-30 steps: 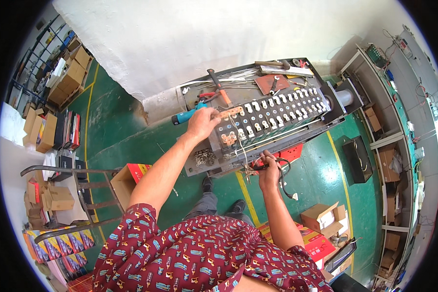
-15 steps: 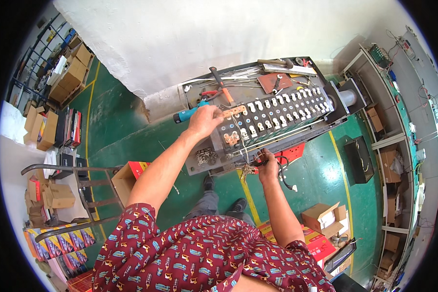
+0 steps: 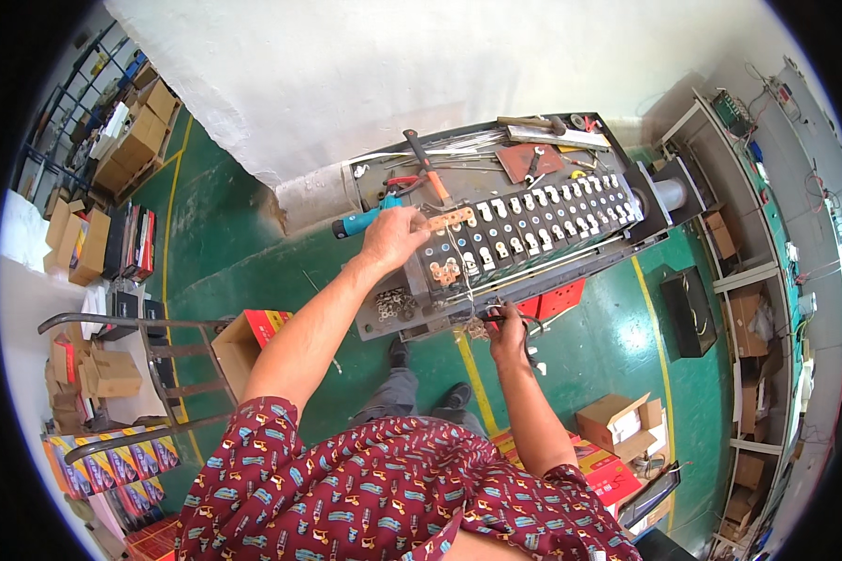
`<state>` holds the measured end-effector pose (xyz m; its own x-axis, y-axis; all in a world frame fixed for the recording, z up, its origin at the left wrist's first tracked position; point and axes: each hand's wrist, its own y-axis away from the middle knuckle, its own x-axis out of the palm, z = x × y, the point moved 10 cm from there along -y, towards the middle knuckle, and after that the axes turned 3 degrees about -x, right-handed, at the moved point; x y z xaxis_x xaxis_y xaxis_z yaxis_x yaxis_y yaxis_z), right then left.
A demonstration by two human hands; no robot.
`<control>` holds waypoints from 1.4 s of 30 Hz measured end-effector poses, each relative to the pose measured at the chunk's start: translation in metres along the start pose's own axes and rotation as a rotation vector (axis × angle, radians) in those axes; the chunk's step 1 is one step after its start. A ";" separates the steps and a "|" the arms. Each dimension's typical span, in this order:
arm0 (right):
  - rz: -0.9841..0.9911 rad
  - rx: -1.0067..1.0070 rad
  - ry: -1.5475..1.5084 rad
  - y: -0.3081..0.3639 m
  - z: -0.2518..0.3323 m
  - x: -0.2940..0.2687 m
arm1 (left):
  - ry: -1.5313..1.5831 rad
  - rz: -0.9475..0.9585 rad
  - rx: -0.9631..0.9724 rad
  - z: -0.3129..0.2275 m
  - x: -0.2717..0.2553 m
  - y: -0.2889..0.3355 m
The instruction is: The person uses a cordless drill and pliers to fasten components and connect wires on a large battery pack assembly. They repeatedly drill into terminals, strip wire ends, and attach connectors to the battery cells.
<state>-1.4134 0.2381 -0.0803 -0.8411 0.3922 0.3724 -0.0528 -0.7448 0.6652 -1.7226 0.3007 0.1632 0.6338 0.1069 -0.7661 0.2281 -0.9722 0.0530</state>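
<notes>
My left hand (image 3: 395, 236) is closed on a flat copper bar with holes (image 3: 451, 219), at the left end of a long black block of cells with rows of pale terminals (image 3: 543, 217). A second copper piece (image 3: 445, 272) lies nearer on that end. Thin pale wires (image 3: 466, 254) run down across the block. At the bench's front edge my right hand (image 3: 508, 335) is closed around a black cable (image 3: 531, 348), which hangs in a loop. Beside its fingers a tangle of wire ends (image 3: 477, 327) dangles.
A hammer (image 3: 428, 166), a blue power tool (image 3: 360, 222) and a wrench (image 3: 533, 165) lie behind the block. Small metal parts (image 3: 395, 304) sit at the bench's left corner. A metal-railed cart (image 3: 173, 360) stands left; an open carton (image 3: 622, 425) and a black box (image 3: 689, 309) are right.
My right hand has moved slightly down and left, and the black cable loop has swung in closer to it. My left hand keeps hold of the copper bar, nearly still.
</notes>
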 end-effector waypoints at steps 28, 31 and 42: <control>0.155 -1.260 1.558 0.144 0.152 0.268 | 0.012 0.017 0.093 -0.009 -0.007 0.000; 0.125 -1.215 1.590 0.128 0.140 0.267 | 0.027 0.007 0.143 -0.009 -0.006 -0.003; 0.103 -1.286 1.561 0.127 0.140 0.268 | 0.251 0.015 0.219 0.005 -0.007 -0.003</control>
<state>-1.5705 0.3244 0.1946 -0.4817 0.1465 -0.8640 0.3323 -0.8817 -0.3348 -1.7315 0.3018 0.1646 0.8047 0.1133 -0.5827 0.0698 -0.9929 -0.0967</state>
